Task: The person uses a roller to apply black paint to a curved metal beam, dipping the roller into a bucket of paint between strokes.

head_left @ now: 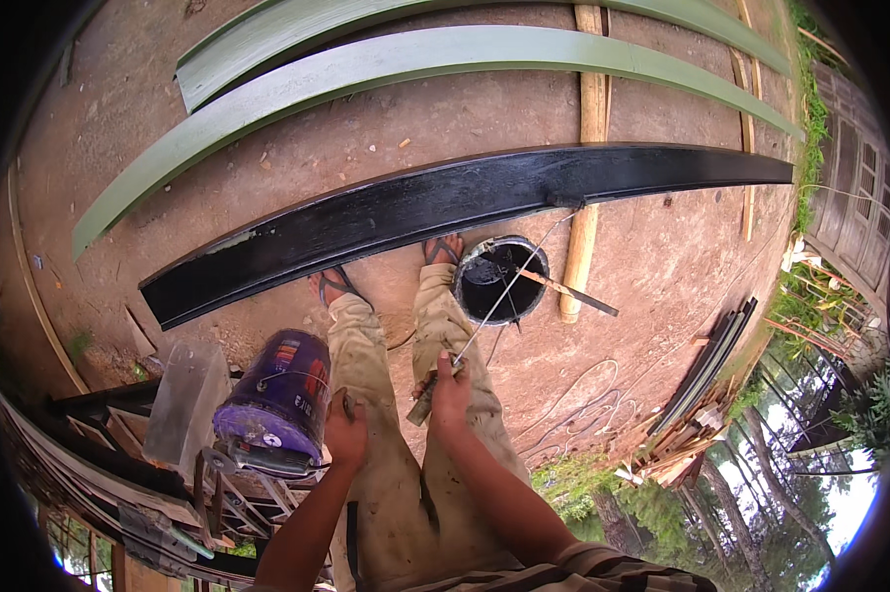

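- Head view, right hand (pixel 452 400): it is raised in front of the right thigh, its forearm (pixel 509 503) slanting up and to the left from the lower edge; the fingers are curled round the handle (pixel 420 407) of a paint roller, thumb upward along it.
- The roller's thin rod (pixel 509 294) runs up and to the right, across the view of the paint bucket (pixel 459 296); its dark head (pixel 565 198) shows at the near edge of the black beam (pixel 386 212); whether it presses there I cannot tell, black on black.
- Left hand (pixel 345 432): it hangs low by the left thigh, beside the purple bucket (pixel 287 385), forearm rising from below; the fingers are loosely bent; whether they grip anything I cannot tell.
- A stick (pixel 588 299) rests across the paint bucket's rim, one end jutting right; the black inside hides the bottom.
- Hard to make out: most of the roller handle, covered by the right hand; the grey tool (pixel 267 459) below the purple bucket; the farther green beam (pixel 267 49), cut off by the upper edge.
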Tool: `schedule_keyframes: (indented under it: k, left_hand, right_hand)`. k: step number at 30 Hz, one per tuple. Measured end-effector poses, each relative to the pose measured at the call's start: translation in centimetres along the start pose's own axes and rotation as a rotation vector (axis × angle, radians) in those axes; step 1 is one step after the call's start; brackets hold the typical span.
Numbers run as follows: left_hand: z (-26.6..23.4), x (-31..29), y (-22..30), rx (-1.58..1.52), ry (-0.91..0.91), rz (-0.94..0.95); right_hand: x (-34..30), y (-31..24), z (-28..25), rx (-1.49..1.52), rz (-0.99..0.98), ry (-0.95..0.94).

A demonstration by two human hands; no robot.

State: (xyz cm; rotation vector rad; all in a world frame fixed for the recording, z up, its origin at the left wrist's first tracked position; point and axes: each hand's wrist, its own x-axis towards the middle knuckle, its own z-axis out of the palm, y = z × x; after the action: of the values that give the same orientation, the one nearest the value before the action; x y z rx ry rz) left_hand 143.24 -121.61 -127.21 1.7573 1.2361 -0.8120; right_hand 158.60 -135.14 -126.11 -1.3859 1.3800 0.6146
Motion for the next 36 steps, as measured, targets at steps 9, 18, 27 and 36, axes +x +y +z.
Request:
schedule_keyframes:
  k: [9,18,27,36]
  left_hand:
    - [-6.3,9.5,13.0,0.411,-0.373,0.385]
    - [-4.3,15.4,11.6,-0.175,-0.914,-0.137]
    - [-6.6,15.8,12.2,0.56,-0.284,0.514]
    - [-11.7,17.0,11.8,0.712,-0.089,0.686]
  right_hand:
    - [4.6,5.1,7.9,0.126,0.019,-0.193]
    - [0.6,1.7,-0.1,-1.168,-0.53,-0.328]
    - [-0.4,-1.3,-7.9,-1.546,-0.698,-0.503]
    - [1.2,-5.6,-7.9,-1.523,-0.676,-0.563]
